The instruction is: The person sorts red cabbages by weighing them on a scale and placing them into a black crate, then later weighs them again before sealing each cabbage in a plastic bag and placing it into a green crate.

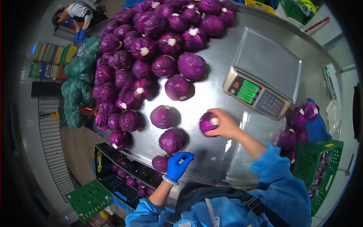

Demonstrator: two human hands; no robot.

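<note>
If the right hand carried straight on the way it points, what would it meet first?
The right hand already grips a cabbage; beyond that, probably the loose cabbage on the metal table, though depth and exact heading are unclear.

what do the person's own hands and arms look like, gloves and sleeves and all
The left hand wears a thin, close-fitting blue glove, with a pale, smooth bangle around the wrist just below it. The right hand is bare. Both forearms emerge from loose, lighter blue sleeves.
</note>
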